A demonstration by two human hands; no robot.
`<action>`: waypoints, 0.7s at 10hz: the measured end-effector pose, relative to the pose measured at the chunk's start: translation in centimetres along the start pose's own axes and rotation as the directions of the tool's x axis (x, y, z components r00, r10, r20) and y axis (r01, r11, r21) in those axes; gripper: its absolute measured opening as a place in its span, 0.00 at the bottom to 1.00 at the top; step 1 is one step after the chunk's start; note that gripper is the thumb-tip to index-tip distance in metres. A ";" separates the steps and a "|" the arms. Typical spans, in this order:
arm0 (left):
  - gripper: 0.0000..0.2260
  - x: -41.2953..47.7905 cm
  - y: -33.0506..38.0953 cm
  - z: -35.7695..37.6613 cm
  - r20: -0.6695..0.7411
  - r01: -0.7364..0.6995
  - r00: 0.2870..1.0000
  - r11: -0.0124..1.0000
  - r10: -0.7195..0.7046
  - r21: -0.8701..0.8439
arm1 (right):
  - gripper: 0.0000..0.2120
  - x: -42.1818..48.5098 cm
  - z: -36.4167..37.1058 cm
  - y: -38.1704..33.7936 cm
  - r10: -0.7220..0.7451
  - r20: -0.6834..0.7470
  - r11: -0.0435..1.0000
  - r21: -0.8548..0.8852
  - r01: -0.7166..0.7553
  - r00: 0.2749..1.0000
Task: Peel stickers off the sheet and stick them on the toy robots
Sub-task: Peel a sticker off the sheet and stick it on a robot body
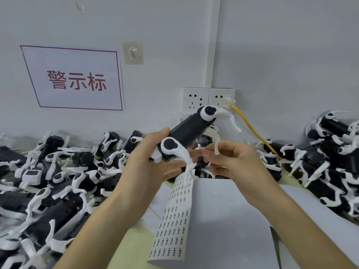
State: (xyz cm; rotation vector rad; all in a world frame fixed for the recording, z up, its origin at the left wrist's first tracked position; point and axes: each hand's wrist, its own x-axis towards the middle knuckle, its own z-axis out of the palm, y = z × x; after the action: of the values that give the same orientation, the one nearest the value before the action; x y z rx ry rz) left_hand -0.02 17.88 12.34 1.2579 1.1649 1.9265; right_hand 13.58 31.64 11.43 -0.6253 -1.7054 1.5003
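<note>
- The left hand [147, 158] grips a toy robot [186, 131], black with white legs, fingers curled round its body, and holds it tilted above the middle of the bench [136, 239].
- The right hand [233, 162] is just beside the robot's underside, thumb and forefinger pinched narrow; I cannot tell whether a sticker is between them.
- The sticker sheet [172, 216] lies flat on white paper [223, 220], running from the front edge towards the middle.
- Heaps of toy robots fill the left side [58, 181] and the right side [330, 162], reaching the back edge.
</note>
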 end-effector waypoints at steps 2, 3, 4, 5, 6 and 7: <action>0.26 1.0 -1.1 -0.6 0.049 0.086 0.996 0.981 -0.078 -0.172 | 0.09 -0.1 0.3 -0.2 -0.113 -0.014 0.993 -0.049 0.112 0.994; 0.25 1.3 -1.5 -0.8 -0.031 0.085 0.995 0.986 -0.090 -0.143 | 0.08 -0.2 0.3 -0.3 -0.114 0.002 0.991 -0.063 0.114 0.993; 0.12 1.5 -1.5 -1.0 -0.062 0.156 0.982 0.944 -0.181 -0.290 | 0.05 -0.2 0.0 -0.5 -0.060 0.005 0.996 -0.071 0.060 0.998; 0.20 1.4 -1.0 -1.2 -0.054 0.230 0.959 0.879 -0.277 -0.417 | 0.03 -0.3 -0.2 -0.7 0.028 0.104 0.991 -0.130 -0.015 0.994; 0.11 1.3 -0.8 -1.2 0.003 0.276 0.951 0.844 -0.310 -0.460 | 0.06 -0.4 -0.1 -0.9 0.031 0.137 0.998 -0.058 -0.023 0.990; 0.16 1.4 -0.5 -1.1 0.058 0.335 0.935 0.817 -0.350 -0.469 | 0.13 -0.3 -0.1 -1.2 -0.014 0.087 1.000 -0.004 0.014 0.996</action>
State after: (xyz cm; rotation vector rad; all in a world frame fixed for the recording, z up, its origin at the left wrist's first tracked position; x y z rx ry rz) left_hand -1.63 18.83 12.30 0.7016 0.7915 1.8059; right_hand 14.00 31.27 12.56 -0.5563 -1.7752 1.5339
